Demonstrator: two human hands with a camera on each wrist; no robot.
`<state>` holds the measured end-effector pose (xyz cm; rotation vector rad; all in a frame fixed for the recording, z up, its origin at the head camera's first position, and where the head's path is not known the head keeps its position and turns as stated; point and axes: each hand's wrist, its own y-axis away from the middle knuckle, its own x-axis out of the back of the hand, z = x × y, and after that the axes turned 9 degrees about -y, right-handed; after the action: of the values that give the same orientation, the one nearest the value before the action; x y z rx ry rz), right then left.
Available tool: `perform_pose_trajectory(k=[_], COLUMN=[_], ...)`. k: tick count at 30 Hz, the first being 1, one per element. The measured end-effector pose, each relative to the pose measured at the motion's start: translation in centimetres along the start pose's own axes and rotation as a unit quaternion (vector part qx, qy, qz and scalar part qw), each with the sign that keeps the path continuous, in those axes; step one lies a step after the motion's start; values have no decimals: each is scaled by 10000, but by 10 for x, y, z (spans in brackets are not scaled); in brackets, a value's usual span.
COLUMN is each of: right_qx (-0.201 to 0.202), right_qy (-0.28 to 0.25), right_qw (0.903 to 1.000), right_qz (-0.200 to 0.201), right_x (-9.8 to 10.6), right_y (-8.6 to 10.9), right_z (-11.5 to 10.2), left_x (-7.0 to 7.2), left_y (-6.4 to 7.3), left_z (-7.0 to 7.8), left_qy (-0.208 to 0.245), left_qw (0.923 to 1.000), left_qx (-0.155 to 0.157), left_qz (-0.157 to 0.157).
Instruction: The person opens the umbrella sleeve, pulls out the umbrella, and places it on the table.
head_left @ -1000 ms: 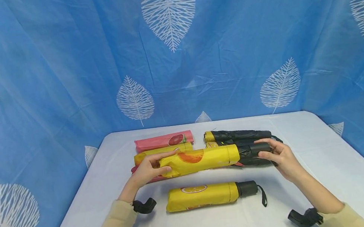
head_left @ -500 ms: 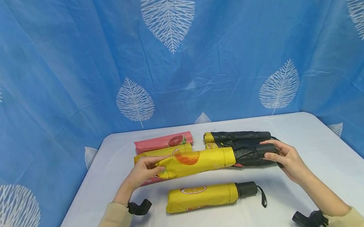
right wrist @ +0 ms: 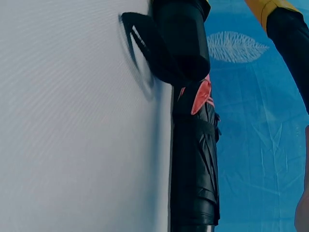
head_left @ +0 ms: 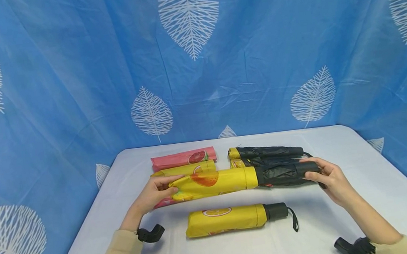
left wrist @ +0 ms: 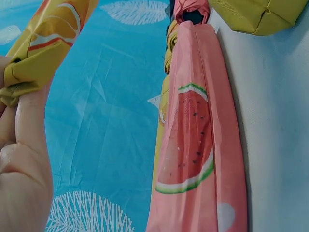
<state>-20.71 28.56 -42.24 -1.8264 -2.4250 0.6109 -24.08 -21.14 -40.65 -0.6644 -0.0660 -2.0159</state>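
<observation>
A yellow fabric sleeve (head_left: 213, 183) with orange-slice prints covers one end of a folded umbrella (head_left: 278, 174), whose black body and handle stick out to the right. My left hand (head_left: 149, 197) pinches the sleeve's far left end; the left wrist view shows the bunched yellow cloth (left wrist: 36, 70) at my fingers. My right hand (head_left: 331, 178) grips the black handle. Both are held level above the table. In the right wrist view, the umbrella's dark body (right wrist: 288, 41) shows at the upper right, and most of that hand is out of frame.
Nearer me lies a yellow sleeved umbrella (head_left: 225, 219) with a wrist strap. Behind are a pink sleeve (head_left: 182, 158) and a yellow sleeve (head_left: 206, 166) at left, bare black umbrellas (head_left: 270, 151) at right. A watermelon-print pink sleeve (left wrist: 198, 135) lies below my left hand.
My hands have moved apart, left hand leftward with the sleeve and right hand rightward with the handle. More of the black umbrella body now shows outside the sleeve.
</observation>
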Motion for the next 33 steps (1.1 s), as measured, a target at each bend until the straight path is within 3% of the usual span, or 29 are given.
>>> perform_pose_trajectory(k=[6, 16, 29, 33], right_qx=[39, 43, -390, -526], right_qy=[-13, 168, 48, 231], right_qw=[10000, 9998, 9989, 9979], right_qz=[-49, 13, 240, 285], right_x=[7, 26, 52, 57], right_y=[4, 14, 28, 31], right_z=[-1, 0, 3, 4], left_x=[3, 15, 27, 30], left_y=[5, 26, 44, 48], left_z=[-4, -9, -25, -30], left_qy=[22, -183, -361, -191], left_qw=[10000, 9970, 9919, 9923], left_qx=[16, 683, 1183, 1209], left_qz=[56, 313, 284, 201])
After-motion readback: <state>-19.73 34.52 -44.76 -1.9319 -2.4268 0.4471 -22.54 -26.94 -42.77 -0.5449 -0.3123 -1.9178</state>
